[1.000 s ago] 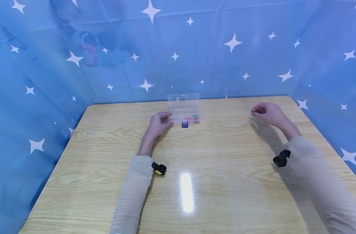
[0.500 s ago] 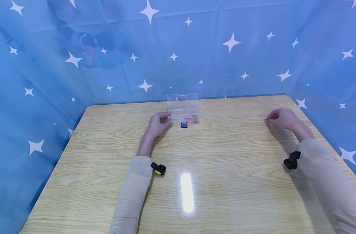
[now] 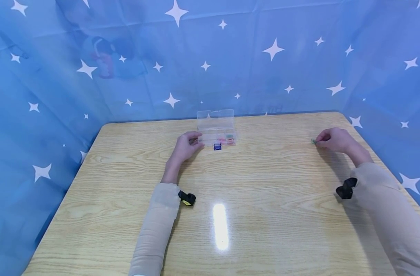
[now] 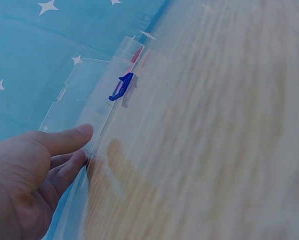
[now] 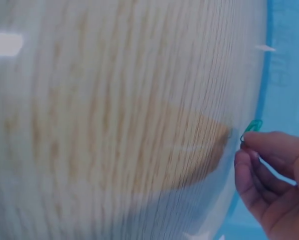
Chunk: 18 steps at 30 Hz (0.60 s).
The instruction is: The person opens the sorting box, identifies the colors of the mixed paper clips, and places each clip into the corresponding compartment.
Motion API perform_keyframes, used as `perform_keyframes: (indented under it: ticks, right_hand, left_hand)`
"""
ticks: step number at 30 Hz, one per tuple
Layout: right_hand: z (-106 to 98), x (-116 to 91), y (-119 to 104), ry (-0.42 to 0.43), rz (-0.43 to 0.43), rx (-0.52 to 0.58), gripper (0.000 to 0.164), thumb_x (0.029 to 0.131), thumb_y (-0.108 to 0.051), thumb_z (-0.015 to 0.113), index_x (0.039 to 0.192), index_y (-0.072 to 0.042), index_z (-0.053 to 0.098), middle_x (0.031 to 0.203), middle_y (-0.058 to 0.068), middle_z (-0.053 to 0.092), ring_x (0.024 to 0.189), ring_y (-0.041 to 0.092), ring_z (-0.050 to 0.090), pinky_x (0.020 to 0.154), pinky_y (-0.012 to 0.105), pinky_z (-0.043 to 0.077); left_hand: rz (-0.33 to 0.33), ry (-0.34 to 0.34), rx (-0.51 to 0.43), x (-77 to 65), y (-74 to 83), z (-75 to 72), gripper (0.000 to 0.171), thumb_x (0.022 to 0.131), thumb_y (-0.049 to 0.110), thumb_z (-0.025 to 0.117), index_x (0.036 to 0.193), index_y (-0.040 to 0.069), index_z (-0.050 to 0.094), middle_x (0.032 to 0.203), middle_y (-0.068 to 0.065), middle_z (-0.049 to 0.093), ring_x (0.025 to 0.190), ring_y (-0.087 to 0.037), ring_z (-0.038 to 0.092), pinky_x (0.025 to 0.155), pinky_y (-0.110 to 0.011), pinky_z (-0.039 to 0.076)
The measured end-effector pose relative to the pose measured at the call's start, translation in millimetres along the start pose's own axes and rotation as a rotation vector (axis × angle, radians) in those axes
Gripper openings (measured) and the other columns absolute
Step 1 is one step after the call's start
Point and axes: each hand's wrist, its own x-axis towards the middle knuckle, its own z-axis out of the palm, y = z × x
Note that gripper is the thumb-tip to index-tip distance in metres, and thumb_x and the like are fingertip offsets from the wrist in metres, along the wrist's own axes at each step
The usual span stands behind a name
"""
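A clear plastic compartment box (image 3: 208,137) stands at the table's far edge with its lid (image 3: 215,119) raised. My left hand (image 3: 186,147) holds the box's left end, thumb at the front corner and fingers round the side, as the left wrist view shows. A dark blue latch (image 4: 121,87) sits at the box's front. Red clip-like pieces (image 3: 230,141) and a green one (image 3: 229,136) lie in the right-hand compartments. Far to the right, my right hand (image 3: 336,139) pinches a small green paper clip (image 5: 253,125) between thumb and fingertips, low over the table.
A wood-grain table (image 3: 265,184) spreads under both arms. Behind it and at both sides hangs a blue curtain (image 3: 237,61) with white stars, right behind the box. Black wrist cameras (image 3: 346,188) stick out from both sleeves.
My right hand has moved right and slightly nearer, and the green paper clip now shows at its fingertips. The left hand and the box have stayed in place.
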Motion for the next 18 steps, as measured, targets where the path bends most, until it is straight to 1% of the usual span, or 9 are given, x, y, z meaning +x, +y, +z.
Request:
perform_keyframes:
  ticks: [4, 8, 14, 18]
  right_hand:
    - [-0.3, -1.6, -0.8, -0.005, 0.013, 0.022, 0.025, 0.095, -0.016, 0.067, 0.104, 0.008, 0.065, 0.081, 0.008, 0.068, 0.072, 0.023, 0.062, 0.061, 0.032, 0.048]
    - [0.0, -2.1, -0.1, -0.007, 0.021, 0.026, 0.026, 0.095, -0.019, 0.068, 0.103, 0.007, 0.065, 0.08, 0.007, 0.068, 0.073, 0.023, 0.06, 0.061, 0.032, 0.047]
    - [0.2, -3.0, 0.3, 0.012, 0.015, 0.027, 0.026, 0.095, -0.02, 0.068, 0.101, 0.006, 0.066, 0.087, 0.011, 0.066, 0.076, 0.022, 0.057, 0.062, 0.033, 0.048]
    - [0.2, -3.1, -0.1, 0.014, 0.008, 0.03, 0.026, 0.097, -0.019, 0.066, 0.103, 0.006, 0.066, 0.087, 0.012, 0.066, 0.075, 0.022, 0.056, 0.062, 0.033, 0.047]
  left_hand:
    - [-0.005, 0.0, -0.003, 0.1, 0.6, 0.0, 0.041, 0.094, 0.006, 0.072, 0.132, -0.002, 0.062, 0.138, -0.021, 0.058, 0.125, -0.03, 0.06, 0.105, -0.031, 0.052]
    - [-0.007, -0.001, 0.002, 0.2, 0.4, 0.2, 0.04, 0.094, 0.006, 0.072, 0.132, -0.002, 0.063, 0.138, -0.021, 0.057, 0.125, -0.03, 0.06, 0.105, -0.032, 0.052]
    - [-0.005, -0.009, -0.005, 0.3, 0.4, 0.2, 0.041, 0.094, 0.006, 0.072, 0.133, -0.002, 0.062, 0.139, -0.022, 0.056, 0.125, -0.031, 0.059, 0.106, -0.032, 0.051]
    - [-0.003, -0.007, -0.003, 0.1, 1.2, -0.6, 0.041, 0.094, 0.005, 0.072, 0.133, -0.003, 0.062, 0.138, -0.022, 0.057, 0.125, -0.031, 0.059, 0.106, -0.032, 0.051]
